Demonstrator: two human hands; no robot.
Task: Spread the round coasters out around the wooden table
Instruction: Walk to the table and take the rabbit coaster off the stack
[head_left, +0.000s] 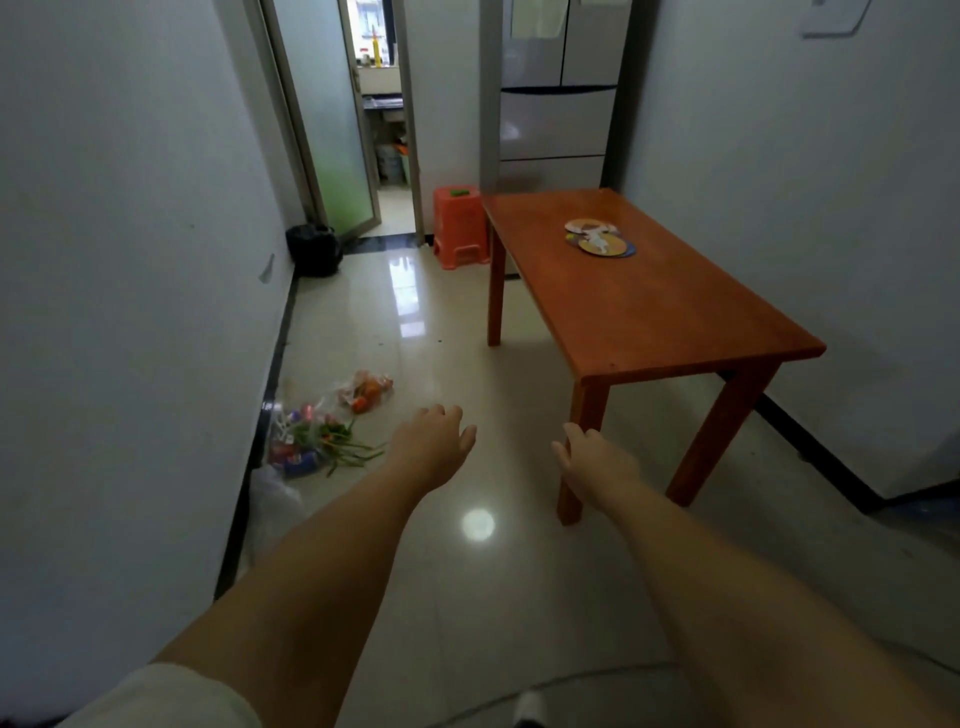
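wooden table (675, 312) | against right wall | overlapping round coasters (597, 238) clustered on its far half

A wooden surface (675, 312) stands against the right wall, with the round coasters (598, 238) lying in an overlapping pile toward its far end. Both arms reach forward over the glossy tiled floor (467, 332), well short of the coasters. The left hand (434, 441) hangs with its fingers loosely curled and holds nothing. The right hand (589, 457), equally empty and relaxed, is in front of the surface's near left leg. An orange plastic stool (461, 226) stands beyond the far corner. Bags of vegetables (327, 431) lie by the left wall.
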